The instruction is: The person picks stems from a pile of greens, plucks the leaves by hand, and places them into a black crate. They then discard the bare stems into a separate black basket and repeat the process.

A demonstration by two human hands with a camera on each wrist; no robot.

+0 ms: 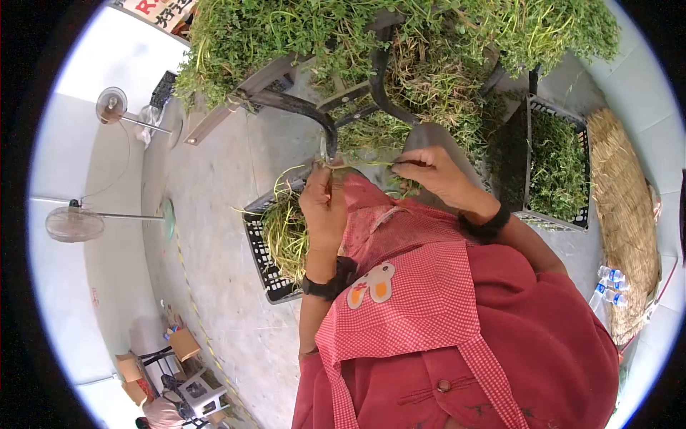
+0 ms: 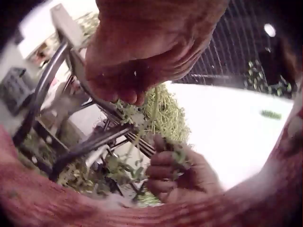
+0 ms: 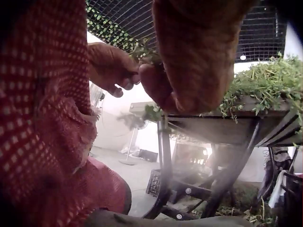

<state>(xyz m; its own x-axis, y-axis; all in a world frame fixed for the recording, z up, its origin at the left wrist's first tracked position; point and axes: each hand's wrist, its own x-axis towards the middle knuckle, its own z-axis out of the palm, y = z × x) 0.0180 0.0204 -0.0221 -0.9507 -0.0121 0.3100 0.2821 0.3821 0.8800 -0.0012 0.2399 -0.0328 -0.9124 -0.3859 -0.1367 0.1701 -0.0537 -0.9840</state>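
A thin green plant stem (image 1: pixel 363 164) stretches between my two hands above my lap in the head view. My left hand (image 1: pixel 323 204) pinches one end of it. At the other end my right hand (image 1: pixel 437 175) grips the stem, with small green leaves (image 1: pixel 406 187) hanging below the fingers. Leaves also poke out of the right fist (image 2: pixel 184 175) in the left wrist view. Just beneath my left hand, a black crate (image 1: pixel 275 294) holds a tangle of pale green stems (image 1: pixel 282 239).
A bench with metal legs (image 1: pixel 286 101) stands in front, heaped with leafy greens (image 1: pixel 286 43). More plants (image 1: pixel 436 79) lie beneath it. At right are a crate of greens (image 1: pixel 557 168), a straw roll (image 1: pixel 618 214) and water bottles (image 1: pixel 611 286). Standing fans (image 1: pixel 75 223) are at left.
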